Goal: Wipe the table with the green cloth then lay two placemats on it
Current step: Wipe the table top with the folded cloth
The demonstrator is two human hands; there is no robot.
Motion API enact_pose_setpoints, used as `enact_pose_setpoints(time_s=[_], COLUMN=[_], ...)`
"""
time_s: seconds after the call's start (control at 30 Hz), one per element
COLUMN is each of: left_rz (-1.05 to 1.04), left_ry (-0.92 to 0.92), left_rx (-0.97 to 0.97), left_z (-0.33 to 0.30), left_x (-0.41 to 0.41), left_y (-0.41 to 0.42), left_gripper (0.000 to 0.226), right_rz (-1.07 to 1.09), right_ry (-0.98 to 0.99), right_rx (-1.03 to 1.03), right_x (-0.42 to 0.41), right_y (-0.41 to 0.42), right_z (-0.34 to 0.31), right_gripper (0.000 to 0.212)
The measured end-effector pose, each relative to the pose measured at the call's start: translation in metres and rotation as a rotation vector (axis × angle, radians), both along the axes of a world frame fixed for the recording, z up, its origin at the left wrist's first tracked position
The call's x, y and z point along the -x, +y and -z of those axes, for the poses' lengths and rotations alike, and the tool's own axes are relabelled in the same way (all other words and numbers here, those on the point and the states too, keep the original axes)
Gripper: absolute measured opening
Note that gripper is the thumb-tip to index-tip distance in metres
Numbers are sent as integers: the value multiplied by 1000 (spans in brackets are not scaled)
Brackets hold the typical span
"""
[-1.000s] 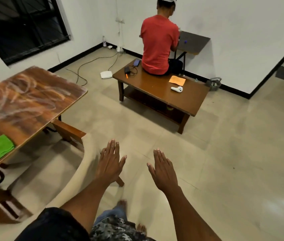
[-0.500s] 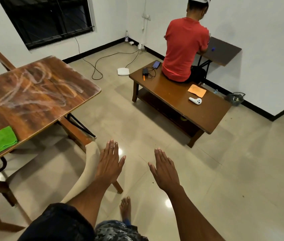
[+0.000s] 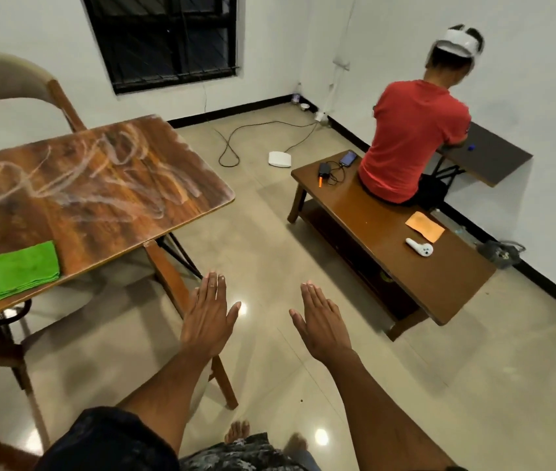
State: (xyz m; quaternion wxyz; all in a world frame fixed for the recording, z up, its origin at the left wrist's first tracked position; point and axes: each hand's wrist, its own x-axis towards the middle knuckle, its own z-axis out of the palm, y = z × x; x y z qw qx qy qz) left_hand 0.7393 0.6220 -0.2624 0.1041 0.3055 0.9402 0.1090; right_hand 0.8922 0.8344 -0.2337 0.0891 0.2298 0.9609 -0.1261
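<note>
A folded green cloth (image 3: 25, 269) lies near the front edge of a wooden table (image 3: 106, 185) at the left. White smear marks streak the tabletop. My left hand (image 3: 209, 314) and my right hand (image 3: 320, 319) hover flat over the tiled floor, palms down, fingers straight, holding nothing. Both hands are to the right of the table, well apart from the cloth. No placemats show in view.
A chair (image 3: 15, 86) stands behind the table, another chair's legs (image 3: 168, 287) under its front corner. A low wooden bench table (image 3: 439, 280) at the right carries a person in a red shirt (image 3: 412, 141), a phone, an orange paper and a white controller. Cables lie on the floor.
The view has swung left and down, bringing the table and green cloth closer to centre. Both hands stay flat and held out in front, holding nothing.
</note>
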Motion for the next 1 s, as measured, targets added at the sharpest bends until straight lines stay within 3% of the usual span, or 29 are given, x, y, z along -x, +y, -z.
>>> enact_pose_setpoints(time_s=[0.13,0.3,0.5,0.9,1.0], left_rz=[-101,-203,-287,-529,-580], left_ry=[-2,22,42,43,-30], left_rx=[-13,-15,-14,59,49], left_z=[-6,-13,-2,9,10], left_x=[21,45,79,110,111], left_y=[-10,1,47,96,94], left_gripper=[99,77,96,94,96], right_rz=[-113,-207,-297,-497,-554], right_ry=[24,43,21,26,17], right_rx=[12,19,12,66,111], right_x=[54,111,162,261,277], right_y=[7,26,86,147,141], right_z=[-7,-8,-2,9,20], right_gripper=[71,71,71,69,79])
